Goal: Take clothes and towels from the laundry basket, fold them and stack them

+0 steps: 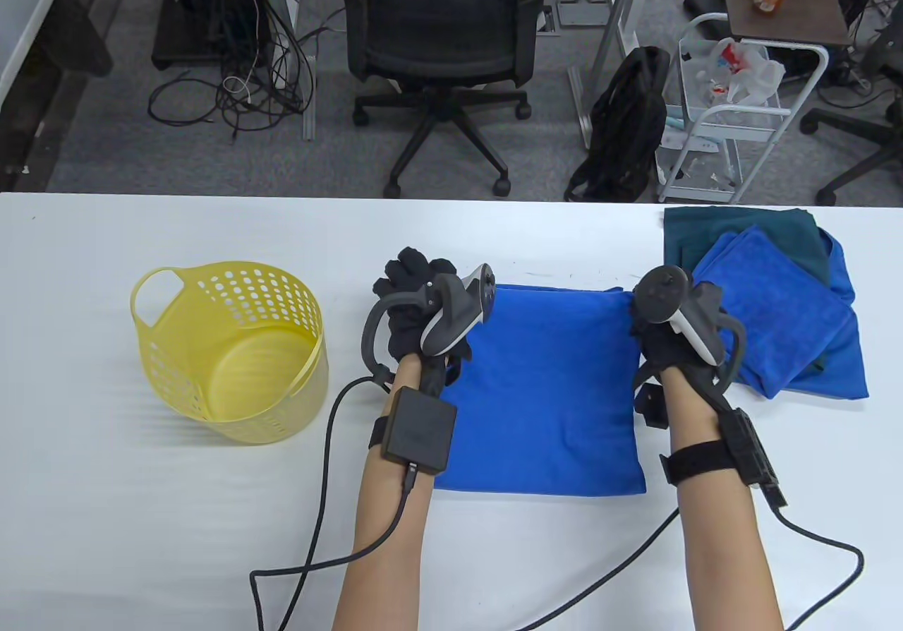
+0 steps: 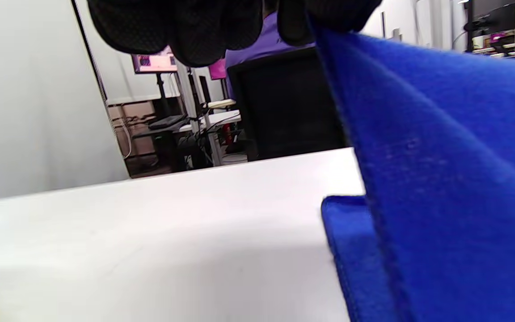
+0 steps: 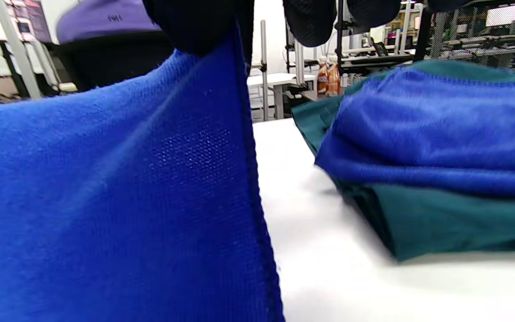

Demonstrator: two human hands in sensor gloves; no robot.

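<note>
Two hands are on the blue towel (image 1: pixel 543 384), which lies folded at the middle of the white counter (image 1: pixel 141 518). I see my left hand (image 1: pixel 416 310) at the towel's far left corner and my right hand (image 1: pixel 663 320) at its far right corner. In the left wrist view the gloved fingers (image 2: pixel 186 27) pinch the towel's edge, and the upper layer rises off the layer that lies flat below it. In the right wrist view the right fingers (image 3: pixel 204 22) likewise pinch the edge, with the cloth hanging taut beneath them. Both hands are therefore grasping the towel, each at one corner.

To the right, near the right hand, sits the stack (image 1: pixel 776 306): a second blue towel folded on top, a dark green cloth (image 1: pixel 741 229) under it, and more blue cloth at the bottom. The right wrist view confirms blue resting on green there.

The yellow basket (image 1: pixel 233 349) stands upright on the counter, well left of the left hand; I see nothing inside it. Cables (image 1: pixel 317 518) run from both wrists across the counter's near side.
</note>
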